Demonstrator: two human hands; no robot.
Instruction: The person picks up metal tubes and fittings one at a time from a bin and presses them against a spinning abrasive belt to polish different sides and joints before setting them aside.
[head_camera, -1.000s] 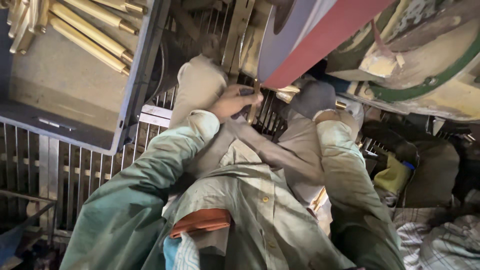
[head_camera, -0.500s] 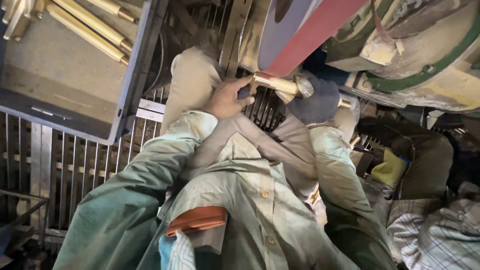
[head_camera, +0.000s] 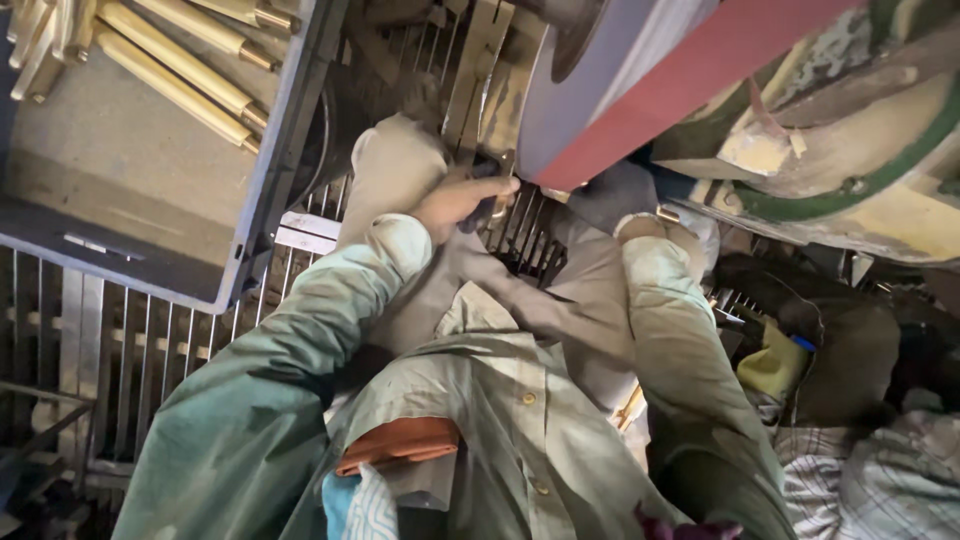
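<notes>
My left hand (head_camera: 455, 200) is bare and closed around one end of a brass rod (head_camera: 500, 192), just under the grey, red-edged sanding belt (head_camera: 700, 60). My right hand (head_camera: 612, 195) wears a dark grey glove and grips the rod's other end; a small brass tip (head_camera: 666, 213) shows beside that wrist. The belt and my hands hide the middle of the rod. Both green sleeves reach forward over my knees.
A grey crate (head_camera: 265, 190) at the upper left holds several long brass rods (head_camera: 180, 60). The cream and green machine housing (head_camera: 860, 170) fills the upper right. A metal grate floor (head_camera: 150, 350) lies below, with cloth and a yellow bottle (head_camera: 770, 365) at the right.
Half a second ago the rod lay in plain sight between my hands. Now it sits up under the belt and is mostly hidden, with my hands closer together.
</notes>
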